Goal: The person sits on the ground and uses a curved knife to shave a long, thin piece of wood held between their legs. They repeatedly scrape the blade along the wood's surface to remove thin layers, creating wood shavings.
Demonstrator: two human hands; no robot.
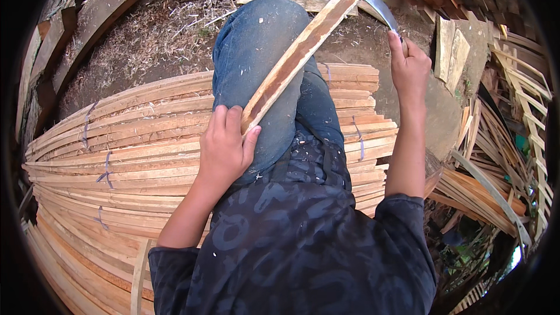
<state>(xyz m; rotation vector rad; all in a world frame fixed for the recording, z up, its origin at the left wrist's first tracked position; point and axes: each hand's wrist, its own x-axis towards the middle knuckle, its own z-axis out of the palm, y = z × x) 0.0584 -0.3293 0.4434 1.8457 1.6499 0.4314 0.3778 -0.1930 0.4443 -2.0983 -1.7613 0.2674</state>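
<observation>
- The strip (306, 52) is laid slantwise over the leg (254, 46).
- Shaving of its edge seems to be the step in hand; for the next stroke, a steady strip and a controlled knife (376, 7) seem called for.
- The strip's near end is held between thumb and curled fingers by the left hand (224, 149).
- The knife is gripped in a closed fist by the right hand (411, 70); its curved tip is held over the strip's far part, contact being uncertain.

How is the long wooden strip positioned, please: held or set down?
Held: the left hand grips the wooden strip by its lower end, over the jeans-clad leg.
</observation>
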